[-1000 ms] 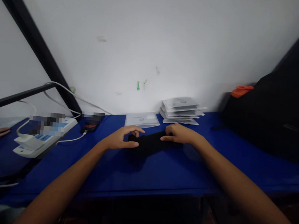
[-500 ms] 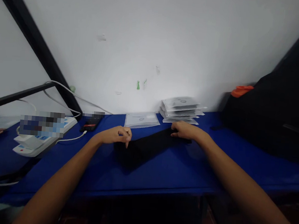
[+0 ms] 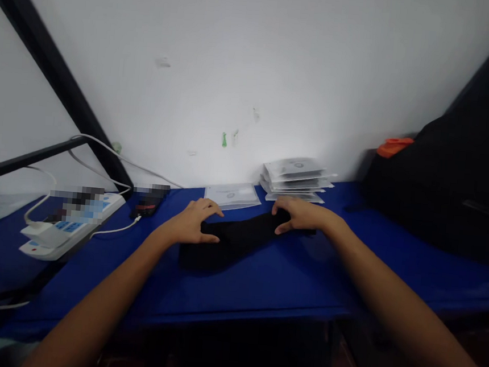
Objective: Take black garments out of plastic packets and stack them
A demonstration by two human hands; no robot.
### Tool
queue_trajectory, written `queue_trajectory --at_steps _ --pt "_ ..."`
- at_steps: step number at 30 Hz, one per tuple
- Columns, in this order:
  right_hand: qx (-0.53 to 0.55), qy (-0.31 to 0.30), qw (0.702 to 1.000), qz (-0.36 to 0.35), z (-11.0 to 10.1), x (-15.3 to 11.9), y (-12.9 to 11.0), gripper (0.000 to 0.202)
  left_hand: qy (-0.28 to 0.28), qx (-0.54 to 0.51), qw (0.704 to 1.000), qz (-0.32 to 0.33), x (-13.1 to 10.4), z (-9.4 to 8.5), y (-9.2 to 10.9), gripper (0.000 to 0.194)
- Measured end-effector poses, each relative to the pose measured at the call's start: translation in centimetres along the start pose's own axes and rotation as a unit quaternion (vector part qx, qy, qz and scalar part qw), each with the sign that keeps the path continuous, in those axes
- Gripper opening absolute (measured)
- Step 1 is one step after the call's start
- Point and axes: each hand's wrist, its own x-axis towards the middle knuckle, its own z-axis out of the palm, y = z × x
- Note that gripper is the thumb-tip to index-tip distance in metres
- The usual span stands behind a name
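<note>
A folded piece of black cloth (image 3: pixel 240 237) lies slantwise on the blue table (image 3: pixel 304 286) in front of me. Over its left end my left hand (image 3: pixel 194 222) rests with thumb and fingers spread apart. My right hand (image 3: pixel 295 213) is at the cloth's right part, its thumb and fingers also apart in a curve with the fabric between and beneath them. The cloth is too dark to show its exact kind.
Behind the cloth are a flat clear plastic pouch (image 3: pixel 232 195) and a stack of similar pouches (image 3: pixel 296 176). To the left are a plugged-in phone (image 3: pixel 151 203) and a white power strip (image 3: pixel 78 223). A large black bag (image 3: pixel 441 189) stands at right, an orange item (image 3: pixel 394 147) beside it.
My left hand has opened from curled fingers. My right hand's fingers have spread too. The cloth's left end has shifted slightly and looks narrower. Another person's hand at far left has left the view.
</note>
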Motion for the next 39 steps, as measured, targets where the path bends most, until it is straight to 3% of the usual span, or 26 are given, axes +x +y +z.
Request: queue_trajectory --at_steps 3,6,9,12,14,16,19,21,23,26,28,31,35,39 --pt "0.001 -0.049 0.998 0.048 0.1 0.0 -0.4 0.056 0.003 -0.02 0.998 0.057 0.3 0.9 1.2 0.044" --pt "-0.008 -0.059 0.996 0.069 0.0 -0.3 -0.8 0.054 0.009 -0.055 0.995 0.08 0.7 1.9 1.9 0.021" --pt "-0.009 -0.068 0.995 0.073 -0.5 -0.6 -1.2 0.031 0.033 -0.126 0.99 0.051 1.1 2.6 1.7 0.013" --pt "0.006 -0.072 0.997 0.029 -0.9 -0.7 -1.3 0.008 0.073 -0.171 0.982 -0.027 1.3 3.1 1.0 0.023" --pt "0.0 -0.027 1.0 0.006 -0.9 -0.6 -1.2 0.006 0.111 -0.149 0.98 -0.067 1.4 3.3 0.4 0.022" --pt "-0.043 0.081 0.996 0.016 -0.8 -0.4 -1.2 0.009 0.153 -0.091 0.98 -0.091 1.3 3.3 -0.3 0.016" --pt "-0.119 0.249 0.96 0.042 -0.6 -0.2 -1.4 0.017 0.192 0.0 0.976 -0.106 1.0 2.5 -0.9 0.016" --pt "-0.131 0.292 0.947 0.039 -0.5 -0.1 -1.6 0.019 0.193 0.016 0.976 -0.103 0.8 1.5 -0.7 0.016" --pt "-0.109 0.264 0.958 0.018 -0.5 -0.2 -1.7 0.016 0.155 -0.009 0.983 -0.096 0.5 0.4 -0.3 0.018" --pt "-0.055 0.133 0.989 -0.01 -0.5 -0.3 -1.7 0.013 0.033 -0.064 0.993 -0.092 0.2 -0.6 0.4 0.026" --pt "-0.023 0.038 0.999 0.002 -0.4 -0.3 -1.5 0.014 -0.039 -0.082 0.991 -0.101 0.0 -0.7 0.5 0.029" --pt "0.005 -0.056 0.997 0.044 -0.2 -0.3 -1.2 0.023 -0.089 -0.106 0.983 -0.116 -0.2 -0.3 0.0 0.036" --pt "0.007 -0.087 0.994 0.06 -0.2 -0.3 -1.2 0.013 -0.109 -0.132 0.981 -0.094 -0.1 0.2 -0.7 0.042" --pt "0.008 -0.058 0.998 0.035 -0.6 -0.4 -1.1 0.009 -0.092 -0.11 0.989 -0.043 0.0 -0.1 -0.4 0.026"
